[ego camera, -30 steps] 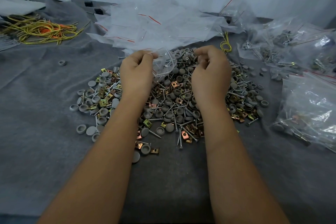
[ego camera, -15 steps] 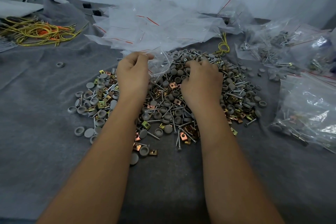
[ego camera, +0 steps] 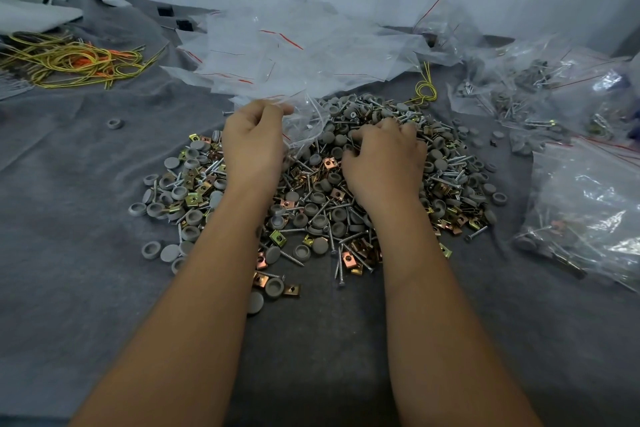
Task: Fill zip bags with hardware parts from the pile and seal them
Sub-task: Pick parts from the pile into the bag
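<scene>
While the left hand (ego camera: 254, 144) pinches the rim of a clear bag (ego camera: 304, 125), the right hand (ego camera: 382, 163) sits on the pile (ego camera: 325, 204) with its fingers curled down into the parts. I cannot tell if it has hold of anything yet — the fingertips are hidden among the gray caps and screws.

The bag hangs just to the right of the left hand, between the two hands and a bit farther away than both. Its mouth seems to face up and toward the right hand, and its long side runs down toward the pile. It is crinkled, so I cannot see how wide the mouth is.

The right hand is the one nearer the parts, so it looks like the scooping hand. To fill the bag it would need to lift and go left, over to the mouth — a short trip.

The pile lies under and around both hands on the gray surface (ego camera: 86, 270). Empty bags (ego camera: 294, 52) lie just past the hands, and full bags (ego camera: 585, 191) lie to the right of the right hand.
</scene>
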{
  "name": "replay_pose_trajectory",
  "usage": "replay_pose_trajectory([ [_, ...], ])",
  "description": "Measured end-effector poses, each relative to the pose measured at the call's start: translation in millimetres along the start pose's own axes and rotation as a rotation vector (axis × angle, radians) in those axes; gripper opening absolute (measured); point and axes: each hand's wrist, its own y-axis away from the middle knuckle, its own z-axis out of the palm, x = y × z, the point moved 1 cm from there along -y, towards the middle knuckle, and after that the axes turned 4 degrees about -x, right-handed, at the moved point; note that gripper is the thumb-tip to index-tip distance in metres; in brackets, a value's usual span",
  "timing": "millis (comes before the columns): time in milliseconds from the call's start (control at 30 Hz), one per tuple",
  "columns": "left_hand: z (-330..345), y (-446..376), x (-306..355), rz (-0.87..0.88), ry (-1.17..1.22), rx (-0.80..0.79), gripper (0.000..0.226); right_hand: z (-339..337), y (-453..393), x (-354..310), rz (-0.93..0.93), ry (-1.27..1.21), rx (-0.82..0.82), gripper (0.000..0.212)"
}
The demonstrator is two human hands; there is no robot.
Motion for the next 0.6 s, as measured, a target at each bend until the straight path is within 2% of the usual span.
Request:
replay_pose_trajectory([
  [600, 1.2, 0.0, -0.3, 0.012, -0.027, -0.009, 0.025, 4.7, 0.1, -3.1, 0.021, 0.001, -0.046, 0.02],
])
